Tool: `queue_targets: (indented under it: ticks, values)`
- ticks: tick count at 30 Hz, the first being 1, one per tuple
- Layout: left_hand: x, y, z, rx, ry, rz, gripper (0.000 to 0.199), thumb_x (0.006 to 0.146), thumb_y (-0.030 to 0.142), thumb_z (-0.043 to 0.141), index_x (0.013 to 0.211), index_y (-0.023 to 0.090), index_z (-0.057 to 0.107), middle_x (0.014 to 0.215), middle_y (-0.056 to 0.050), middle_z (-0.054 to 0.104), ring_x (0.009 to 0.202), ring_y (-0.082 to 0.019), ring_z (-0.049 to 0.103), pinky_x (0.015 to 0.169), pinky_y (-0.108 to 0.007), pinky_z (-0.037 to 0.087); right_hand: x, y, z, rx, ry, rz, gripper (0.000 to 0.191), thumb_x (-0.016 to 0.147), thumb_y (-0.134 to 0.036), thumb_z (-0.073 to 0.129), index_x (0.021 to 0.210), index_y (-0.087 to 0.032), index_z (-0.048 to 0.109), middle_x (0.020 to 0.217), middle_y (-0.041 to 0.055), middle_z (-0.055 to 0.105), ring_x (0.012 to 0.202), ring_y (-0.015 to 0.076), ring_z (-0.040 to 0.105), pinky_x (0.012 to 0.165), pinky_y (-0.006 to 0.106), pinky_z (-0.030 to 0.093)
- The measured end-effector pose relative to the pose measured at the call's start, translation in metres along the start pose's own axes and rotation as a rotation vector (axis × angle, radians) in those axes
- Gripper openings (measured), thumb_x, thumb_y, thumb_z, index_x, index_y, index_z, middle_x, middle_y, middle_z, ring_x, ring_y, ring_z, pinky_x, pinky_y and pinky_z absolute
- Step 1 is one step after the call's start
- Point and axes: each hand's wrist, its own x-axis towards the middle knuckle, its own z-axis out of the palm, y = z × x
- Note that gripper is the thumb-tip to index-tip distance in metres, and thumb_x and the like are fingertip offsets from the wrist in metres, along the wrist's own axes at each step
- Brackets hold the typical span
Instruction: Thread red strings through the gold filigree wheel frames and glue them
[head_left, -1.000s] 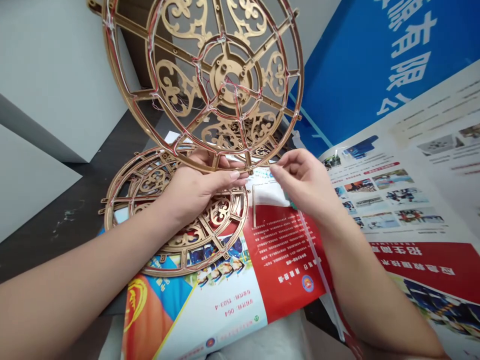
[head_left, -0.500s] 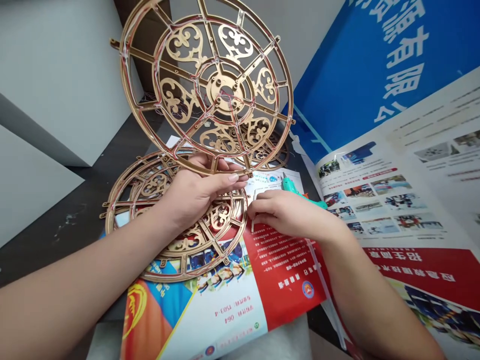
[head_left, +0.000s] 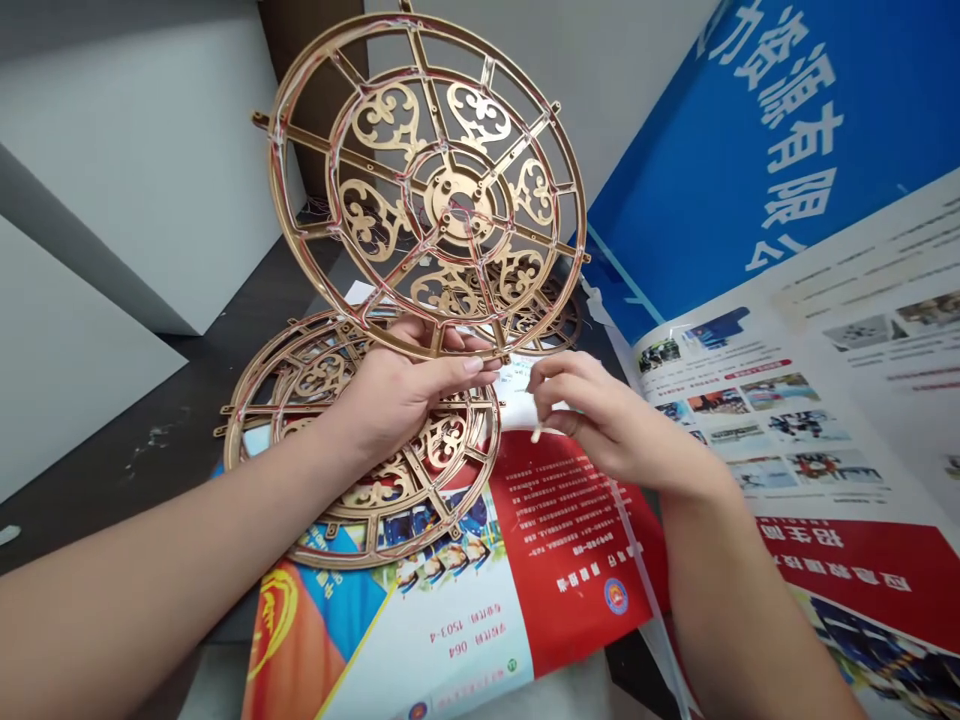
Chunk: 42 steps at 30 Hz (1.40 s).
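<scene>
My left hand (head_left: pixel 420 380) grips the lower rim of a round gold openwork frame (head_left: pixel 459 205), which stands tilted up with red and clear wires along its rings. Beneath my left forearm, similar gold frames (head_left: pixel 375 535) lie stacked on a printed brochure (head_left: pixel 465 610). To the right of the held frame's lower rim, my right hand (head_left: pixel 574 405) is closed, fingers curled together round a small whitish piece (head_left: pixel 535 435) whose end shows below the fingertips. Most of that piece is hidden by the fingers.
Another gold frame (head_left: pixel 551 310) lies behind the held one. White box-like blocks (head_left: pixel 150 150) stand at the left on the dark table (head_left: pixel 150 430). A blue panel (head_left: pixel 750 130) and printed sheets (head_left: pixel 750 400) rise along the right side.
My right hand has moved up and to the right. The held frame appears slightly lower and further right. The green tool near my right hand no longer shows.
</scene>
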Motion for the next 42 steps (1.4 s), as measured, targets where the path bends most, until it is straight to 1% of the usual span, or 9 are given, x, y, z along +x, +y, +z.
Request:
queue_targets:
  ticks: [2,5,8,11,16,22,34,38,42]
  values:
    - [0.0,0.0,0.0,-0.013,0.02,-0.007,0.023,0.077,0.014,0.09,0.089,0.015,0.07,0.099,-0.005,0.075,0.099,-0.023,0.077,0.098,-0.041,0.065,-0.002,-0.002,0.002,0.143,0.165,0.023,0.013,0.105,-0.015,0.051,0.103,-0.027,0.057,0.109,0.0058,0.066,0.103,0.0206,0.064,0.09,0.04,0.052]
    - [0.0,-0.001,-0.002,-0.017,0.014,-0.003,0.024,0.077,0.016,0.091,0.089,0.016,0.07,0.099,-0.004,0.075,0.1,-0.024,0.077,0.1,-0.043,0.064,-0.001,-0.005,0.008,0.326,0.488,0.093,0.013,0.104,-0.021,0.06,0.114,-0.029,0.061,0.096,0.0038,0.069,0.086,0.0196,0.069,0.073,0.036,0.055]
    - [-0.002,-0.004,-0.003,0.0,-0.021,-0.003,0.026,0.078,0.017,0.091,0.093,0.017,0.07,0.102,-0.004,0.075,0.102,-0.025,0.077,0.102,-0.046,0.064,0.004,-0.007,0.013,0.413,0.737,-0.033,0.011,0.098,-0.021,0.07,0.108,-0.025,0.068,0.093,0.0042,0.073,0.073,0.0176,0.069,0.059,0.033,0.055]
    - [-0.004,-0.006,-0.003,0.035,-0.05,-0.005,0.029,0.078,0.019,0.092,0.095,0.016,0.069,0.103,-0.004,0.076,0.099,-0.025,0.077,0.1,-0.047,0.065,0.01,-0.01,0.015,0.533,0.832,-0.195,0.01,0.096,-0.018,0.072,0.103,-0.024,0.067,0.095,0.0031,0.076,0.062,0.0146,0.069,0.051,0.03,0.055]
    - [-0.006,-0.006,0.0,0.116,-0.076,-0.023,0.03,0.079,0.023,0.092,0.098,0.016,0.07,0.105,-0.006,0.077,0.096,-0.026,0.078,0.096,-0.047,0.065,0.012,-0.015,0.023,0.496,0.863,-0.2,0.013,0.098,-0.024,0.072,0.103,-0.026,0.061,0.093,0.0011,0.077,0.061,0.0155,0.072,0.053,0.031,0.06]
    - [-0.006,-0.003,0.001,0.183,-0.075,-0.029,0.027,0.079,0.025,0.091,0.096,0.017,0.071,0.103,-0.005,0.078,0.098,-0.025,0.077,0.099,-0.047,0.062,0.014,-0.012,0.034,0.435,0.85,-0.175,0.016,0.097,-0.024,0.073,0.102,-0.025,0.058,0.093,0.0014,0.077,0.067,0.0168,0.076,0.056,0.03,0.063]
    - [-0.006,-0.006,-0.002,0.205,-0.075,-0.03,0.029,0.078,0.027,0.091,0.091,0.021,0.066,0.105,-0.005,0.078,0.103,-0.026,0.075,0.102,-0.049,0.058,0.015,-0.011,0.04,0.376,0.846,-0.244,0.02,0.093,-0.02,0.076,0.106,-0.024,0.061,0.095,0.0031,0.077,0.068,0.0195,0.078,0.056,0.034,0.066]
    - [-0.006,-0.005,-0.003,0.244,-0.055,-0.023,0.027,0.077,0.027,0.091,0.091,0.022,0.068,0.105,-0.004,0.078,0.102,-0.027,0.075,0.099,-0.048,0.059,0.012,-0.011,0.037,0.286,0.776,-0.258,0.017,0.09,-0.018,0.078,0.099,-0.022,0.064,0.093,0.0038,0.078,0.069,0.0192,0.078,0.057,0.032,0.066]
    - [-0.006,-0.006,-0.004,0.256,-0.057,-0.031,0.028,0.077,0.028,0.091,0.094,0.022,0.07,0.108,-0.004,0.079,0.104,-0.028,0.075,0.099,-0.049,0.059,0.008,-0.022,0.028,0.06,0.62,-0.331,0.017,0.088,-0.004,0.07,0.093,-0.02,0.067,0.097,0.0057,0.079,0.081,0.0197,0.079,0.069,0.031,0.067]
